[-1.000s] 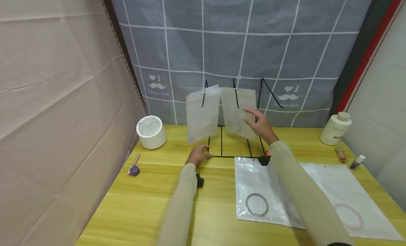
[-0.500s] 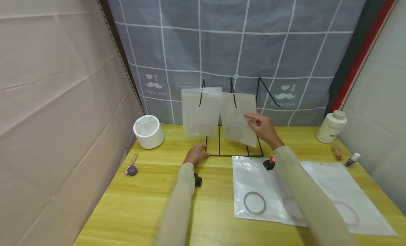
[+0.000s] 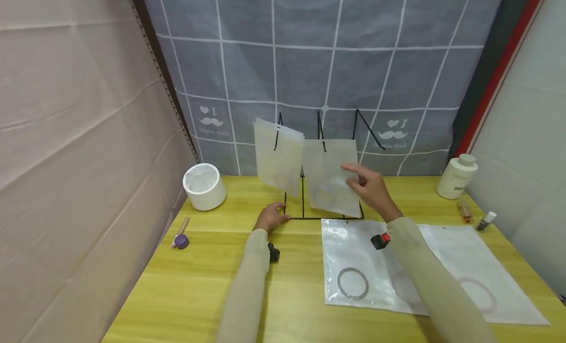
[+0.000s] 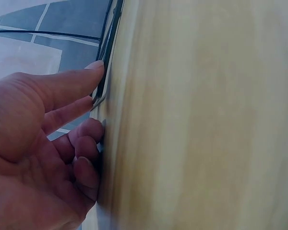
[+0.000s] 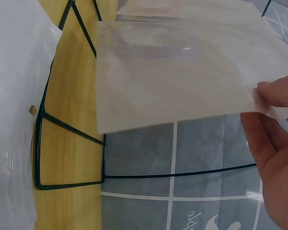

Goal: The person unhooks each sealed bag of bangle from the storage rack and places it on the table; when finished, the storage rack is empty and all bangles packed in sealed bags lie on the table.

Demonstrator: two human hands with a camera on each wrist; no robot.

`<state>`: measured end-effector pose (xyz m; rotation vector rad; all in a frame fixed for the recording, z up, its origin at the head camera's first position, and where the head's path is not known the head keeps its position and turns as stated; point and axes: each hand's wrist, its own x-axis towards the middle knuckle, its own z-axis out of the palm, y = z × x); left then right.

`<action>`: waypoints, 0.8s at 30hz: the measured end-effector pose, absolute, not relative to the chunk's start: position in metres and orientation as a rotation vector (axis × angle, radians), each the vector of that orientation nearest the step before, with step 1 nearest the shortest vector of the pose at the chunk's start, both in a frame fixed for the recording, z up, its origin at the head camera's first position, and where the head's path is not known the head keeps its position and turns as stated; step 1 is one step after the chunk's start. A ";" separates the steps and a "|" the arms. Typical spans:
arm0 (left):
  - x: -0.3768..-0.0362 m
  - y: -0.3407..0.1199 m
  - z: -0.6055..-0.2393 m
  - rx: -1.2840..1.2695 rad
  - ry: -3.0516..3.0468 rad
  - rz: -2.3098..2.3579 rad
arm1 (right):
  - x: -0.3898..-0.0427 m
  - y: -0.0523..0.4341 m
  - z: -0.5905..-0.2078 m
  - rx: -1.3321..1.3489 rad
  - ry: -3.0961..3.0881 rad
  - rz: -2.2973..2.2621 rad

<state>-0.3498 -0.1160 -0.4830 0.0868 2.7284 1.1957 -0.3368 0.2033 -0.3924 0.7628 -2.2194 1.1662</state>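
Observation:
A black wire rack (image 3: 318, 218) stands on the wooden table, with two whitish plastic bags on its left and middle hooks. My right hand (image 3: 371, 188) pinches the right edge of the middle bag (image 3: 329, 173) between thumb and index finger. In the right wrist view that bag (image 5: 173, 86) stretches away from my fingers. At the base's front left corner my left hand (image 3: 268, 217) grips the wire. The left wrist view has its thumb against the rack wire (image 4: 103, 72) and the other fingers curled. The left bag (image 3: 276, 158) hangs at an angle.
Larger plastic bags (image 3: 358, 240) with ring shapes lie under my right forearm. A white round pot (image 3: 204, 186) stands left; a white bottle (image 3: 457, 177) and a small white-capped bottle (image 3: 485, 221) are right. A small purple round item (image 3: 181, 242) lies front left.
My right hand has moved slightly down. The middle bag now sits lower and straighter on its hook. The left bag has swung round, while my left hand stays at the rack's corner.

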 end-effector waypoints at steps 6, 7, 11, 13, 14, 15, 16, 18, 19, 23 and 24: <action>-0.353 -0.116 -0.487 0.055 2.714 1.207 | -0.324 0.204 -0.392 0.786 -2.182 1.187; -0.354 -0.116 -0.487 0.053 2.714 1.207 | -0.323 0.204 -0.393 0.791 -2.168 1.184; -0.353 -0.115 -0.486 0.046 2.710 1.208 | -0.314 0.204 -0.391 0.810 -2.130 1.157; -0.352 -0.115 -0.485 0.050 2.706 1.213 | -0.309 0.206 -0.388 0.804 -2.135 1.139; -0.352 -0.114 -0.484 0.049 2.703 1.219 | -0.306 0.206 -0.387 0.802 -2.138 1.131; -0.351 -0.114 -0.484 0.056 2.703 1.220 | -0.303 0.207 -0.385 0.804 -2.134 1.119; -0.350 -0.114 -0.484 0.063 2.703 1.222 | -0.300 0.207 -0.383 0.812 -2.125 1.113; -0.349 -0.115 -0.483 0.072 2.705 1.224 | -0.295 0.208 -0.380 0.827 -2.095 1.105; -0.349 -0.115 -0.482 0.078 2.708 1.223 | -0.293 0.207 -0.378 0.835 -2.077 1.098; -0.349 -0.116 -0.483 0.089 2.725 1.200 | -0.282 0.207 -0.375 0.874 -2.019 1.134; -0.350 -0.117 -0.484 0.091 2.732 1.188 | -0.279 0.207 -0.376 0.879 -2.018 1.151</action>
